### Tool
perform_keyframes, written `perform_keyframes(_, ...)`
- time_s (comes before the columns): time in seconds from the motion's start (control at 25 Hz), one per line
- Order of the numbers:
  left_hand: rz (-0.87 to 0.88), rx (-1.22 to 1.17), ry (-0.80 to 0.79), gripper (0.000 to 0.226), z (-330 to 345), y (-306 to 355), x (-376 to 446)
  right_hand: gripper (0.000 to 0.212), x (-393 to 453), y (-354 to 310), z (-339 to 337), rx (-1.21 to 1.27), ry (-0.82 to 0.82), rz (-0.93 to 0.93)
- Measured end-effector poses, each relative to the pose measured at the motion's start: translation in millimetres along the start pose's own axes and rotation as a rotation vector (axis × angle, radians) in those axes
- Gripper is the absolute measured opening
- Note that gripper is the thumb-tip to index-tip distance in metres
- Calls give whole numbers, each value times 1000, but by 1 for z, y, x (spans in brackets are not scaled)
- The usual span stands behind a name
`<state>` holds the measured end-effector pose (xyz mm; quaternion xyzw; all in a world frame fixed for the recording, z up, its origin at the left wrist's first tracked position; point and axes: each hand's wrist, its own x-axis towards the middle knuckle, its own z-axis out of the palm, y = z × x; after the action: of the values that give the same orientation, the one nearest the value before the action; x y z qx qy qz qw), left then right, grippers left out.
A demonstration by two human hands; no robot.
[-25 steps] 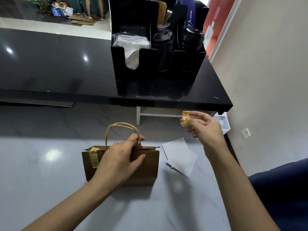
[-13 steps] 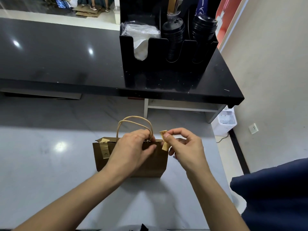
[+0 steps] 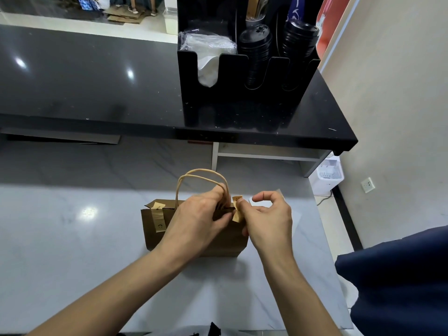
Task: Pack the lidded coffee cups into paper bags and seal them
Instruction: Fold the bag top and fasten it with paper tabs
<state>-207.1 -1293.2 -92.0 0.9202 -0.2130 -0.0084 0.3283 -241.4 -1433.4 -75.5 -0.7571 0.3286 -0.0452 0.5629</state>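
Grey marble counter, brown paper bag upright at centre, cups inside unseen. Left hand curled over bag mouth at handles, pinching top closed. Right hand, a second ago raised at 2 o'clock from bag, now at its right top edge, pinching tan sticker against rim. First sticker already seals left side, 9 o'clock. Second seal apparently moments from pressed down.

One paper bag, two stickers, two lid stacks.
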Motion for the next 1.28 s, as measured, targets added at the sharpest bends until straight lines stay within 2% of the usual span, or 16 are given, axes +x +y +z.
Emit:
perform_keyframes(0.28,52,-42,-42,34,-1,-3,1,27,1,0,1,-31,13,17)
perform_keyframes(0.6,64,-33,-184,25,-1,-12,17,30,0,2,0,27,-13,40)
perform_keyframes(0.96,51,-29,-193,18,2,-12,17,32,-4,10,-11,62,-102,132)
perform_keyframes(1.28,48,-8,-202,21,0,-10,16,26,-9,26,-15,-29,-132,66)
